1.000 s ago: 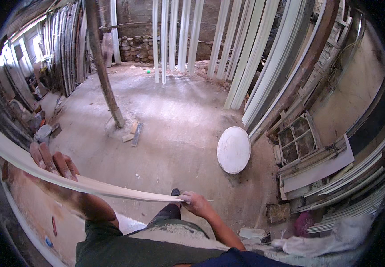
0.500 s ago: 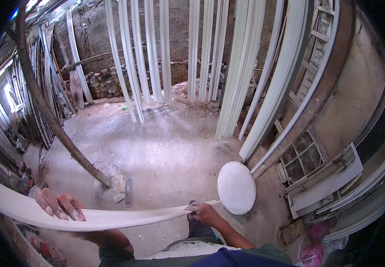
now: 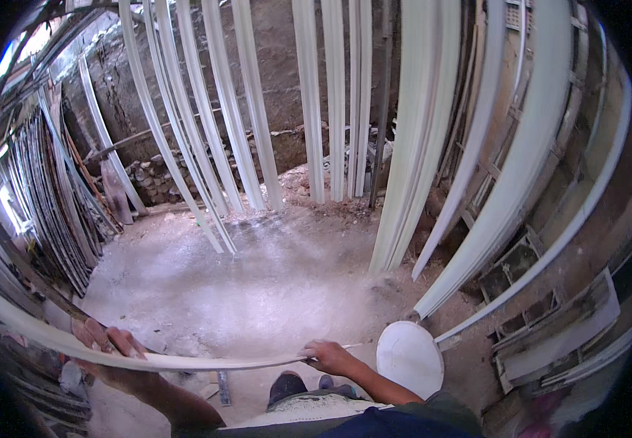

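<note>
A long white moulding strip [image 3: 206, 363] lies crosswise in front of my body, its left end running out toward the rim of the view. My left hand [image 3: 115, 347] grips it from below, with the fingers bent over its far edge. Farther right, near the strip's thin right end, my right hand [image 3: 327, 358] is closed around it with the thumb and fingers. Part of each palm is hidden by the strip or by the hand itself.
Several tall white strips [image 3: 239, 109] lean ahead, and wider ones [image 3: 418, 139] stand to the right. A white round disc [image 3: 409, 363] is near my right forearm. Dark poles [image 3: 46, 197] are stacked at left. A small block [image 3: 224, 388] lies below the strip.
The view has shifted, so the leaning strips and disc sit lower. My left hand's fingers now hook over the strip's edge, and the strip appears turned more edge-on. Both hands still hold it.
</note>
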{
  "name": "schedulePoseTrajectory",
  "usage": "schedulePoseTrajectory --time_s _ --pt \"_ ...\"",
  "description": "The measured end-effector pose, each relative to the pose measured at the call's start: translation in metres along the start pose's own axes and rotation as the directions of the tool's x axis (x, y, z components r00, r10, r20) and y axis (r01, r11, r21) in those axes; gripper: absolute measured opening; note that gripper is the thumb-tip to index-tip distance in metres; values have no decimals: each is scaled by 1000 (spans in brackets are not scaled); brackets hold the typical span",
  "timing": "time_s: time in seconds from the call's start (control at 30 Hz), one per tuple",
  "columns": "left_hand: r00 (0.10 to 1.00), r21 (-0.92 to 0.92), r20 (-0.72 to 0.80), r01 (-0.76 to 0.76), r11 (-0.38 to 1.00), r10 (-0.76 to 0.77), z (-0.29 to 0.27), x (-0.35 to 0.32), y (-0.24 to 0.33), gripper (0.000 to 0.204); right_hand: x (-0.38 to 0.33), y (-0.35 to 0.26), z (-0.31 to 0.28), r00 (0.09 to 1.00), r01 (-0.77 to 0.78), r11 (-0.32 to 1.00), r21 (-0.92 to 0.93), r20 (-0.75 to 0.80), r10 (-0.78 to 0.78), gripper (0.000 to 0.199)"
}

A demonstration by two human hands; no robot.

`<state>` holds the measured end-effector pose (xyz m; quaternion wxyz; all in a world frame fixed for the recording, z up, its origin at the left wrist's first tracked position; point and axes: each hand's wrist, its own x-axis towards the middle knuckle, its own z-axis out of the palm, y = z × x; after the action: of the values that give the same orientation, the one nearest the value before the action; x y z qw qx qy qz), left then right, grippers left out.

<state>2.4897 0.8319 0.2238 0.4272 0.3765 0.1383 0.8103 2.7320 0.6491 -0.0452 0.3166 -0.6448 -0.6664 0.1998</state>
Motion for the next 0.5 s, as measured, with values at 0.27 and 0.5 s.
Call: schedulePoseTrajectory --time_s 0.27,0.5 --pt "782 -319 621 193 928 52 70 34 -157 41 76 98 -26 992 -104 994 -35 -74 101 29" --pt "751 -302 646 415 858 -137 146 36 -336 54 146 185 -66 932 -130 991 -3 -341 121 25"
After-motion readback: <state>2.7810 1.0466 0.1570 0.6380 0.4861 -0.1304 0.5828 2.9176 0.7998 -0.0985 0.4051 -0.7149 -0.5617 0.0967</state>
